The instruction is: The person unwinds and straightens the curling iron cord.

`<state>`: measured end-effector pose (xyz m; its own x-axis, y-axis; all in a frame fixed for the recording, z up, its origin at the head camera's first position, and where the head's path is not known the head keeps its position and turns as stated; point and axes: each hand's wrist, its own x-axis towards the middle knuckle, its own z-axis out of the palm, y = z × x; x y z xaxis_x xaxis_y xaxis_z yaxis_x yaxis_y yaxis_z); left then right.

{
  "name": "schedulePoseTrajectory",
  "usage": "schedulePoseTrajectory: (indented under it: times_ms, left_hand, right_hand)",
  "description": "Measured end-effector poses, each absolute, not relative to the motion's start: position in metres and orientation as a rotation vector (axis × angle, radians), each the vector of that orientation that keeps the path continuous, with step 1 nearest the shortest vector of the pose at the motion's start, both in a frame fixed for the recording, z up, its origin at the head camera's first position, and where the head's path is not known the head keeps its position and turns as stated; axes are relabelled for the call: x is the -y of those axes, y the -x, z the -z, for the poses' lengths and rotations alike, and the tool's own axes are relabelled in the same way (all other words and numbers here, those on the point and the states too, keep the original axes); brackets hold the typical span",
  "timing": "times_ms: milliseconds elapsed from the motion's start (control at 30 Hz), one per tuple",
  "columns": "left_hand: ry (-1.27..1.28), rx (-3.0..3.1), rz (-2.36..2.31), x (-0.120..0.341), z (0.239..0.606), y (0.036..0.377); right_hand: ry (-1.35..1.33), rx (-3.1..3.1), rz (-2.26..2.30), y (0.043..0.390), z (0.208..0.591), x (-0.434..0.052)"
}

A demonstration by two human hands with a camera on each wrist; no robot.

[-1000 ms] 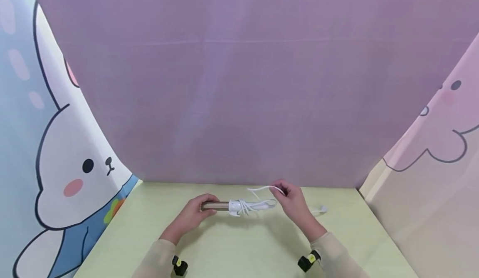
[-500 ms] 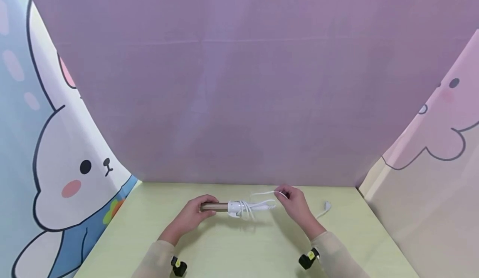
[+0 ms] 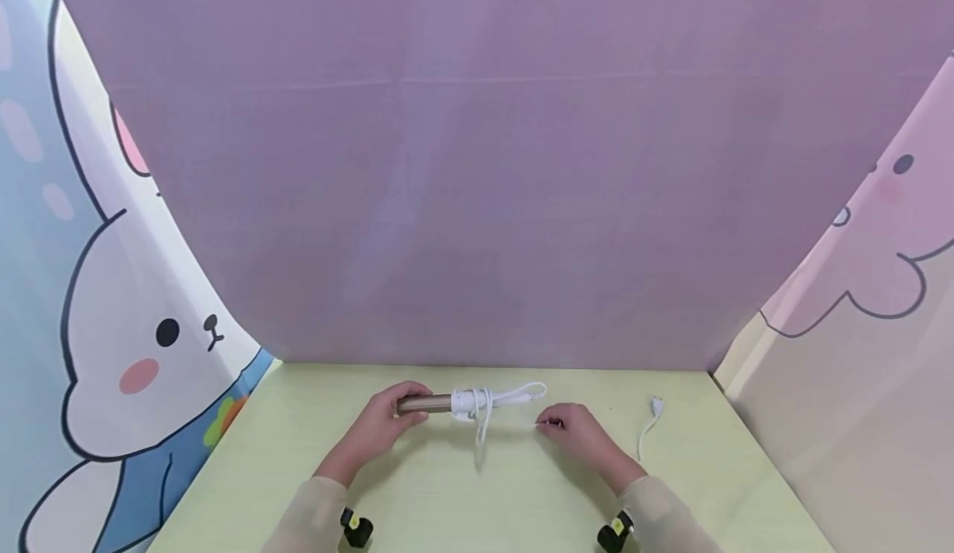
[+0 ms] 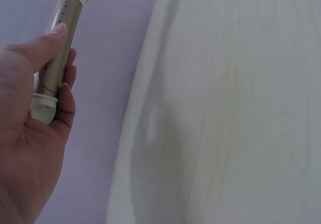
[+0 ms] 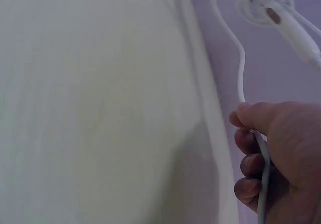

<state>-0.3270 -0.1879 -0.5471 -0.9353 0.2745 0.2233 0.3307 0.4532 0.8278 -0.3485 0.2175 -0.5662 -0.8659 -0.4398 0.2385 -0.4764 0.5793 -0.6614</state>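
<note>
My left hand (image 3: pixel 378 422) grips the gold barrel of a curling iron (image 3: pixel 436 404), held level above the table. In the left wrist view, thumb and fingers wrap the barrel (image 4: pixel 62 43) near its pale tip. The white handle (image 3: pixel 513 396) points right, with white cord (image 3: pixel 486 412) wound in loops around it. My right hand (image 3: pixel 585 435), lower and right of the handle, pinches the cord between thumb and forefinger. In the right wrist view the cord (image 5: pixel 242 66) runs from the wound handle (image 5: pixel 293 30) down through the curled fingers.
The cord's white plug (image 3: pixel 657 406) lies on the pale yellow table (image 3: pixel 462 512), right of my right forearm. A purple cloth backdrop (image 3: pixel 477 205) rises behind the table. Printed cartoon cloths (image 3: pixel 112 329) flank both sides.
My right hand has swung down from above the handle to below it, drawing the cord around. The loops now hang lower, and the plug has shifted slightly. The left hand keeps its grip.
</note>
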Motion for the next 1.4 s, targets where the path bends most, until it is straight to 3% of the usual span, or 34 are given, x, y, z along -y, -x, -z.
schedulePoseTrajectory:
  times_ms: [533, 967, 1400]
  left_hand:
    - [0.503, 2.592, 1.521, 0.189, 0.548, 0.330]
    - [0.522, 2.578, 1.527, 0.188, 0.548, 0.331]
    - [0.531, 2.579, 1.548, 0.188, 0.549, 0.331]
  right_hand:
    - [-1.046, 2.820, -1.192, 0.335, 0.576, -0.208]
    - [-0.961, 2.655, -1.184, 0.327, 0.573, -0.191]
    - [-1.089, 2.331, -0.998, 0.311, 0.576, -0.147]
